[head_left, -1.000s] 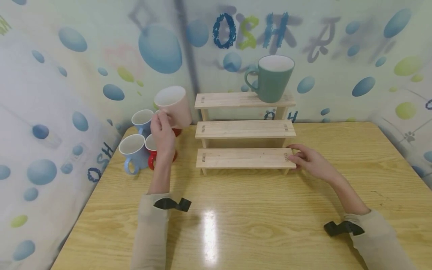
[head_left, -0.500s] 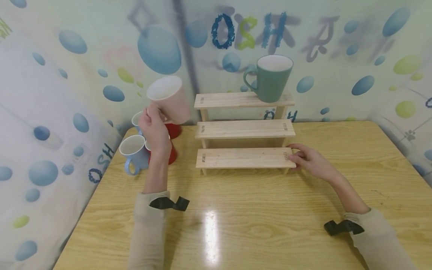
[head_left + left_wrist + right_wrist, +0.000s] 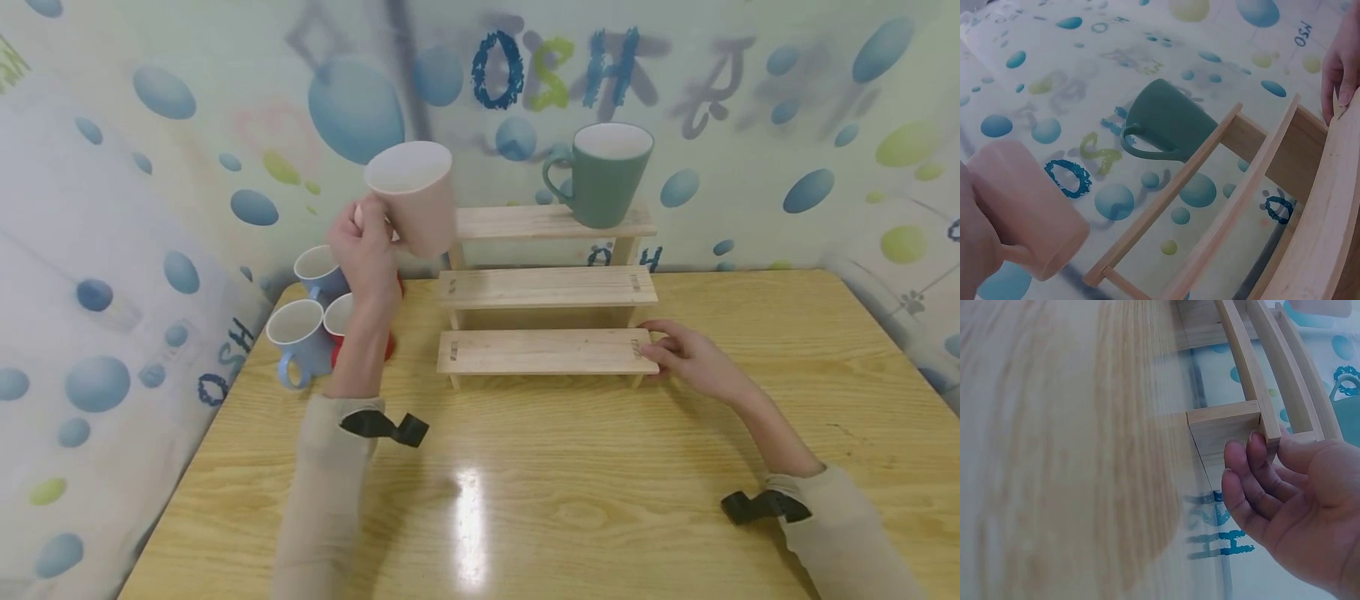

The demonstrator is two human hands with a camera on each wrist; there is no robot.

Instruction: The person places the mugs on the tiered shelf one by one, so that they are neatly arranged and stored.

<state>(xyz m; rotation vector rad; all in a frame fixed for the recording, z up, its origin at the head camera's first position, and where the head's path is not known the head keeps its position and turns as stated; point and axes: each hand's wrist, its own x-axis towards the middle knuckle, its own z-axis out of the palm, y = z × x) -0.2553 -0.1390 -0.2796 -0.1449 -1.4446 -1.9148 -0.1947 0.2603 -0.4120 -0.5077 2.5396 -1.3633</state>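
A pink mug (image 3: 422, 204) with a white inside is held by its handle in my left hand (image 3: 367, 250), raised in the air at the left end of the rack's top shelf. In the left wrist view the pink mug (image 3: 1029, 206) hangs apart from the shelf. My right hand (image 3: 693, 362) pinches the right end of the lowest shelf of a three-step wooden rack (image 3: 547, 352); the right wrist view shows thumb and fingers (image 3: 1250, 462) around that board's end. On the top shelf, toward its right, a green mug (image 3: 609, 179) stands upright, handle to the left.
Left of the rack, two light blue mugs (image 3: 300, 337) stand on the wooden table (image 3: 570, 475) beside red mugs (image 3: 341, 321), partly hidden by my left forearm. A patterned wall covering (image 3: 720, 167) rises close behind the rack.
My left hand has lifted the pink mug up from among the other mugs and moved it right, toward the top shelf. The right hand keeps its place on the rack.
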